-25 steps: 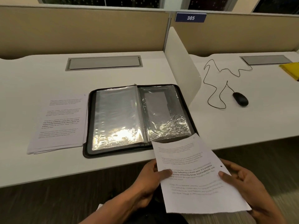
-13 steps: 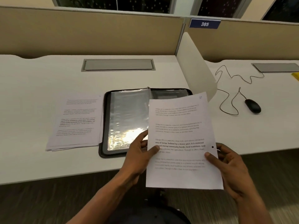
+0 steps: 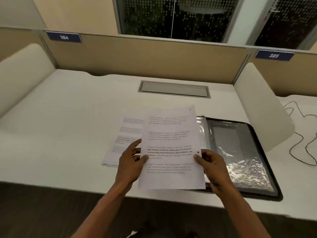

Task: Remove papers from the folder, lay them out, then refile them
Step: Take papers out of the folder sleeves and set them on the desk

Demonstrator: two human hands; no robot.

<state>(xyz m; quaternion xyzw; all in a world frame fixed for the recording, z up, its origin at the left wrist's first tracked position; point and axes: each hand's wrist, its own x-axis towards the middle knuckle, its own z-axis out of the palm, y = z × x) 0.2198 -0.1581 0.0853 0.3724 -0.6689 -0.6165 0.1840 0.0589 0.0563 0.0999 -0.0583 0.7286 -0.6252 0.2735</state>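
I hold one printed sheet (image 3: 171, 148) upright above the desk, between both hands. My left hand (image 3: 131, 162) pinches its left edge and my right hand (image 3: 211, 163) pinches its right edge. Behind the sheet to the left, a stack of printed papers (image 3: 123, 141) lies flat on the desk. To the right lies the open black folder (image 3: 240, 152) with shiny clear plastic sleeves; the held sheet hides its left part.
The white desk (image 3: 68, 126) has a grey cable hatch (image 3: 174, 88) at the back. White rounded dividers stand at the left (image 3: 22, 73) and the right (image 3: 262, 107). A black cable (image 3: 301, 134) trails on the neighbouring desk. The desk's front edge runs just under my wrists.
The sheet has come up from below the desk edge and moved left, over the folder's left side and the stack's edge. My view has swung left and upward.
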